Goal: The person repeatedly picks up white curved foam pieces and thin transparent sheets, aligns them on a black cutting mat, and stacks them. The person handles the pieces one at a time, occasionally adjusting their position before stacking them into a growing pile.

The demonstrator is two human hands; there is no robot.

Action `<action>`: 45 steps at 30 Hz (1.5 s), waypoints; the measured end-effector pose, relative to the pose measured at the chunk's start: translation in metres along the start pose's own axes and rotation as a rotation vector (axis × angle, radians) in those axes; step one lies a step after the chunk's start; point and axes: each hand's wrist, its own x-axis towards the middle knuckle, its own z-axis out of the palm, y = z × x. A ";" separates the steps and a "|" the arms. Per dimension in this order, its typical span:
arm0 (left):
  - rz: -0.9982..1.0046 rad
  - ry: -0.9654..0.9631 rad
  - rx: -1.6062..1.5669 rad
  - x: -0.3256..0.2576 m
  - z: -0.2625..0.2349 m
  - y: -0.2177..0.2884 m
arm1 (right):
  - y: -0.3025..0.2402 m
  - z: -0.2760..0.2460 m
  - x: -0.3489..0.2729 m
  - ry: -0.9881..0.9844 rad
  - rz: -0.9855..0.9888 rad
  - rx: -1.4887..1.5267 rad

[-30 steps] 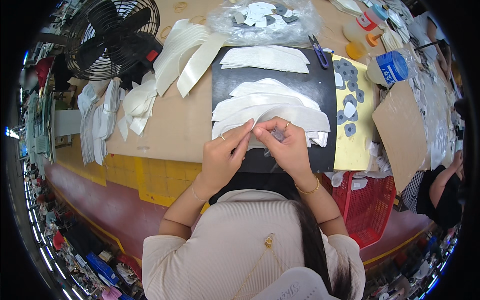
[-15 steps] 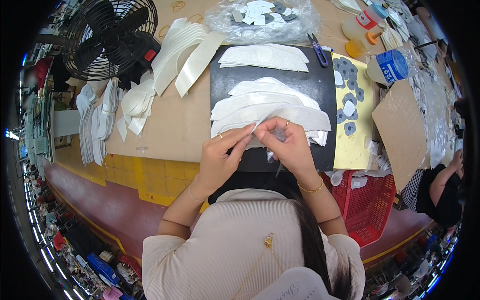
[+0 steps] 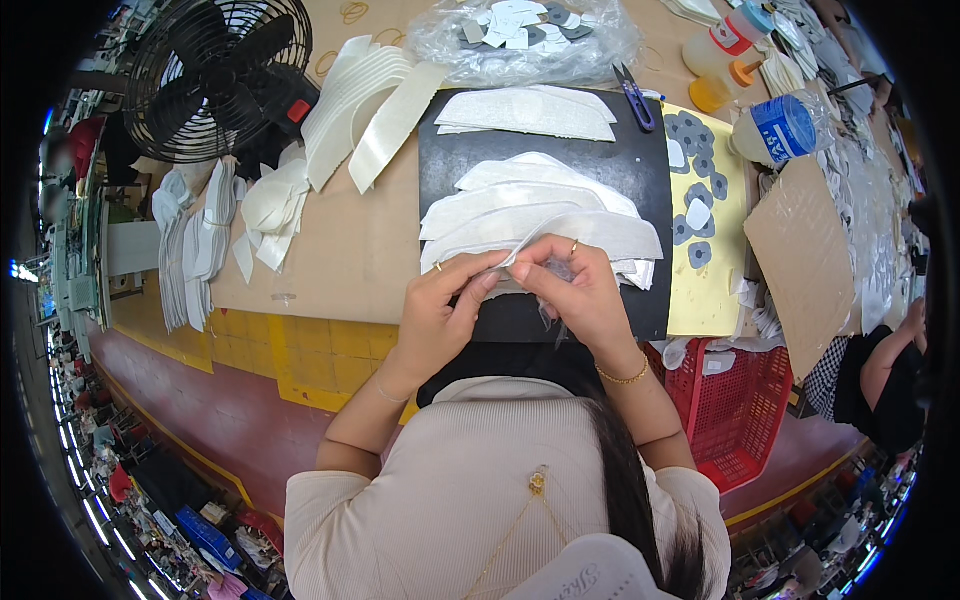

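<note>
My left hand (image 3: pixel 448 303) and my right hand (image 3: pixel 578 292) meet over the near part of a black mat (image 3: pixel 470 148). Both pinch the near edge of a white curved fabric piece (image 3: pixel 600 232), whose edge is lifted between my fingertips. Crumpled clear plastic film (image 3: pixel 560 268) is tucked in my right hand and hangs below its fingers. Under the held piece, more white curved pieces (image 3: pixel 540 178) lie fanned out in overlapping layers. A smaller pile of similar pieces (image 3: pixel 530 110) rests at the mat's far side.
Purple-handled thread snips (image 3: pixel 636 100) lie at the mat's far right corner. A yellow sheet (image 3: pixel 725 290) bears grey cutouts. Bottles (image 3: pixel 775 132) and cardboard (image 3: pixel 800 270) stand further right. A black fan (image 3: pixel 220 80) is at far left, a red basket (image 3: pixel 730 410) below right.
My fingertips have shifted very slightly at the fabric's edge, and the plastic film in my right hand hangs a little differently. The rest looks the same.
</note>
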 end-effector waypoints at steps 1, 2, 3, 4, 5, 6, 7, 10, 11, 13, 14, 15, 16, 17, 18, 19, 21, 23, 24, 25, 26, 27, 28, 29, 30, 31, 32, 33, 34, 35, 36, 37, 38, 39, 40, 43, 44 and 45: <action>-0.091 -0.018 -0.078 -0.001 -0.001 0.000 | 0.000 -0.001 0.000 -0.009 0.013 0.010; -0.115 -0.033 -0.121 -0.001 -0.002 -0.002 | -0.001 -0.001 -0.001 -0.019 0.033 0.011; -0.138 -0.048 -0.164 -0.001 -0.004 -0.005 | -0.003 -0.002 -0.001 -0.028 0.054 0.012; -0.161 -0.063 -0.207 -0.001 -0.005 -0.007 | -0.004 -0.002 -0.001 -0.038 0.074 0.013; -0.180 -0.065 -0.292 -0.001 -0.004 -0.006 | -0.004 -0.002 -0.001 -0.033 0.057 0.021; -0.199 -0.068 -0.376 0.000 -0.004 -0.004 | -0.003 -0.001 -0.001 -0.029 0.041 0.029; -0.218 -0.070 -0.461 0.000 -0.004 -0.003 | -0.003 0.000 -0.001 -0.024 0.024 0.036; -0.270 -0.075 -0.506 0.002 -0.006 -0.006 | -0.006 0.003 -0.001 -0.017 0.018 -0.031; -0.293 -0.082 -0.499 0.003 -0.007 -0.006 | -0.002 0.003 -0.001 -0.001 -0.042 -0.082; -0.339 -0.096 -0.484 0.004 -0.007 -0.004 | 0.010 0.004 0.000 0.030 -0.160 -0.184; -0.373 -0.077 -0.493 0.005 -0.007 -0.003 | 0.009 0.004 0.000 0.023 -0.138 -0.207; -0.406 -0.058 -0.501 0.007 -0.006 -0.001 | 0.006 0.004 0.000 0.016 -0.116 -0.230; -0.440 -0.039 -0.510 0.008 -0.005 0.000 | 0.005 0.004 0.000 0.009 -0.094 -0.253; -0.437 -0.040 -0.478 0.009 -0.006 0.000 | 0.008 0.005 0.001 0.030 -0.159 -0.262; -0.434 -0.041 -0.447 0.010 -0.006 -0.002 | 0.013 0.007 0.001 0.051 -0.225 -0.271; -0.430 -0.043 -0.415 0.010 -0.006 -0.002 | 0.015 0.008 0.001 0.074 -0.290 -0.280; -0.425 -0.016 -0.402 0.010 -0.006 -0.002 | 0.010 0.009 -0.004 0.110 -0.355 -0.458; -0.374 -0.025 -0.364 0.008 -0.006 -0.001 | 0.002 0.011 -0.010 0.138 -0.337 -0.556; -0.325 -0.047 -0.333 0.004 -0.006 0.000 | -0.004 0.012 -0.013 0.148 -0.286 -0.565; -0.277 -0.069 -0.301 0.001 -0.006 0.001 | -0.006 0.012 -0.015 0.158 -0.235 -0.573; -0.277 -0.084 -0.288 0.000 -0.006 0.004 | -0.005 0.012 -0.015 0.137 -0.157 -0.468; -0.278 -0.099 -0.274 0.000 -0.006 0.008 | -0.003 0.012 -0.015 0.116 -0.079 -0.362; -0.278 -0.114 -0.260 0.000 -0.007 0.010 | -0.002 0.012 -0.016 0.094 -0.002 -0.256; -0.300 -0.119 -0.283 0.001 -0.008 0.010 | -0.004 0.010 -0.017 0.081 0.025 -0.234; -0.321 -0.123 -0.305 0.002 -0.009 0.009 | -0.007 0.007 -0.019 0.068 0.051 -0.212; -0.342 -0.128 -0.328 0.004 -0.011 0.008 | -0.008 0.003 -0.022 0.055 0.078 -0.190; -0.342 -0.102 -0.326 0.005 -0.012 0.008 | -0.007 -0.001 -0.025 0.071 0.008 -0.151; -0.341 -0.077 -0.323 0.007 -0.013 0.009 | -0.003 -0.005 -0.029 0.087 -0.061 -0.111; -0.341 -0.052 -0.321 0.010 -0.015 0.010 | -0.002 -0.011 -0.033 0.103 -0.130 -0.070; -0.337 -0.054 -0.311 0.012 -0.018 0.012 | -0.008 -0.019 -0.038 0.085 -0.139 -0.042; -0.333 -0.056 -0.301 0.015 -0.022 0.016 | -0.009 -0.026 -0.042 0.093 -0.108 0.060; -0.329 -0.059 -0.292 0.017 -0.025 0.019 | -0.010 -0.034 -0.045 0.100 -0.075 0.161; -0.305 -0.079 -0.235 0.020 -0.027 0.021 | -0.011 -0.039 -0.048 0.112 -0.044 0.265; -0.281 -0.099 -0.178 0.022 -0.028 0.023 | -0.015 -0.042 -0.048 0.171 0.025 0.282; -0.257 -0.118 -0.121 0.024 -0.029 0.025 | -0.014 -0.043 -0.047 0.171 -0.037 0.160; -0.239 -0.155 -0.044 0.030 -0.026 0.030 | -0.017 -0.041 -0.042 0.186 -0.124 -0.145; -0.209 -0.149 -0.019 0.031 -0.025 0.032 | -0.017 -0.038 -0.040 0.225 -0.136 -0.283; -0.178 -0.143 0.005 0.030 -0.022 0.034 | -0.017 -0.036 -0.038 0.264 -0.145 -0.422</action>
